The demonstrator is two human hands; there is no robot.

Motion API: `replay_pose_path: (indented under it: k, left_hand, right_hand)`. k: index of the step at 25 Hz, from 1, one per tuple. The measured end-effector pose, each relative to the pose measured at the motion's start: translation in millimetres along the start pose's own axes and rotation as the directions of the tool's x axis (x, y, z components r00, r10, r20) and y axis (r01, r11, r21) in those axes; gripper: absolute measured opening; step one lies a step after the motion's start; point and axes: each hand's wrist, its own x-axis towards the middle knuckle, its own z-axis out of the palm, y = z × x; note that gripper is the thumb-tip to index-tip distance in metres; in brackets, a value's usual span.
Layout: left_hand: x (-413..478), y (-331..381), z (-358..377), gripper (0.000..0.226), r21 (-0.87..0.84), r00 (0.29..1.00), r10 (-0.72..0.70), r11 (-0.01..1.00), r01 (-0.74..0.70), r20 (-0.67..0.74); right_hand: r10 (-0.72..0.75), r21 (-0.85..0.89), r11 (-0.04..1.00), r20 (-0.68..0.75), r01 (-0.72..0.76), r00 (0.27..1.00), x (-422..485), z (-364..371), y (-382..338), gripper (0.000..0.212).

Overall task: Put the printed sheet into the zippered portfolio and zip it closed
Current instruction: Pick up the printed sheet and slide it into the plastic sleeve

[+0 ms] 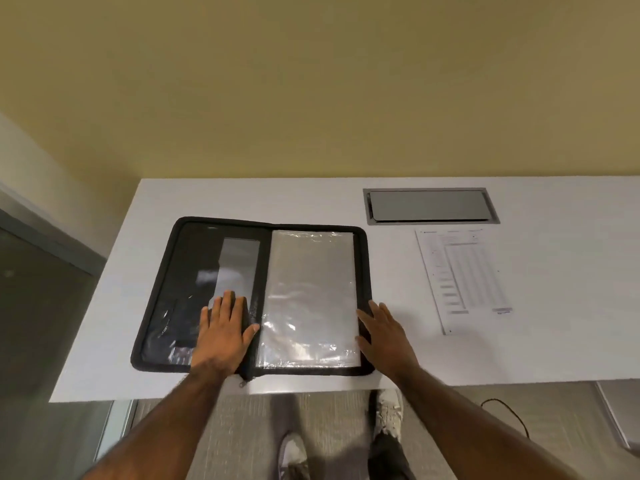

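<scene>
Sheet [462,277] lies right of both hands [388,332].

bare forearms, dark trousers [384,452], scuffed white sneakers [389,412]

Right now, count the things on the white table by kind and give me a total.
Open black zippered portfolio: 1
Printed white paper sheet: 1
Grey metal cable hatch set into the tabletop: 1
Bare hands, left and right: 2
Total: 5

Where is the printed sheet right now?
The printed sheet lies flat on the white table, right of the open portfolio and just in front of the metal cable hatch, untouched by either hand.
</scene>
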Motion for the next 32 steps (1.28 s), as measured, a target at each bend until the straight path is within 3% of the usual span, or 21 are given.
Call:
replay_pose_path:
  k: [10, 17, 23, 32]
  left_hand:
    - [85.5, 237.7, -21.1, 0.076, 0.056, 0.974, 0.228, 0.972, -0.227, -0.007]
    - [129.5, 376.5, -5.8, 0.101, -0.026, 0.899, 0.421, 0.907, -0.421, 0.119]
    - [151.6, 418.6, 11.0, 0.118, -0.096, 0.877, 0.420, 0.907, -0.409, 0.234]
    - [153.6, 427.0, 26.0, 0.120, -0.055, 0.875, 0.387, 0.920, -0.388, 0.290]
  right_hand:
    - [0.029, -0.025, 0.999, -0.093, -0.032, 0.995, 31.4, -108.7, 169.9, 0.051]
    - [0.110, -0.014, 0.994, -0.083, -0.112, 0.990, 74.4, -162.5, 253.8, 0.058]
    - [0.187, 0.099, 0.977, 0.012, -0.187, 0.982, 119.0, -194.3, 290.8, 0.080]
    - [0.177, -0.049, 0.984, 0.170, -0.171, 0.969, 162.6, -208.8, 325.3, 0.092]
